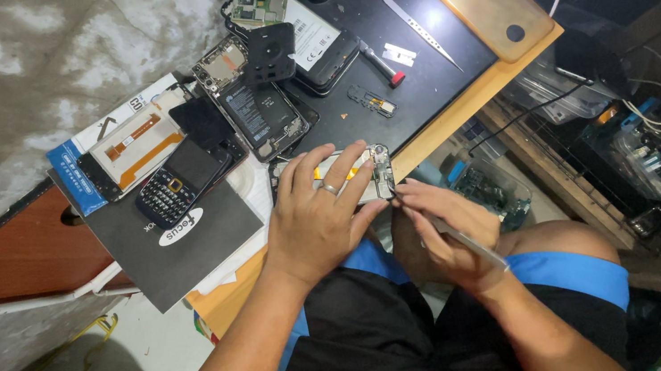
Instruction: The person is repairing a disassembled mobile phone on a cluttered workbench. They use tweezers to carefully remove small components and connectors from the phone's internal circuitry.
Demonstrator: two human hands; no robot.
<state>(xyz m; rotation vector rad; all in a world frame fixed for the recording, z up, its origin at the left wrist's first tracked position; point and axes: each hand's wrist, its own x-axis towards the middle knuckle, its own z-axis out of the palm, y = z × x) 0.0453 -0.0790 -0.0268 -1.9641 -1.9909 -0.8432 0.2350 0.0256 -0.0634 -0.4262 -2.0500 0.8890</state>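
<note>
At the near edge of the dark work mat [424,97], over the person's lap:

Left hand [319,214]: laid flat, fingers spread wide, a ring on one finger, pressing down on the opened smartphone with its back cover off [378,170].

Right hand [442,229]: curled narrow around a slim silver metal tool [467,243], held like a pen; its tip meets the phone's near right edge.

Phone position: on the mat's front margin, one end just beside the wooden table edge [462,108], mostly hidden under the left palm.

Left of the hands: a black keypad phone [173,189] lying on a flat grey box [177,240]; behind it a white and blue carton with orange printing [128,144].

Further back: a second stripped phone showing its black battery [259,116], a green circuit board [260,0], a red-handled small screwdriver [380,63], a long steel pry blade [421,32].

Risk, slip: the tool tip could skid off the frame and gouge the exposed board if pushed hard, judging by the steep grip.

Risk, fall: the phone sits close to the drop; loosened pressure from the left hand could let it slide toward the lap, and small parts would vanish into the clutter below.

Open room: bare mat lies just beyond the fingers; the right side ends at the table edge, with crates of parts [660,154] underneath.
</note>
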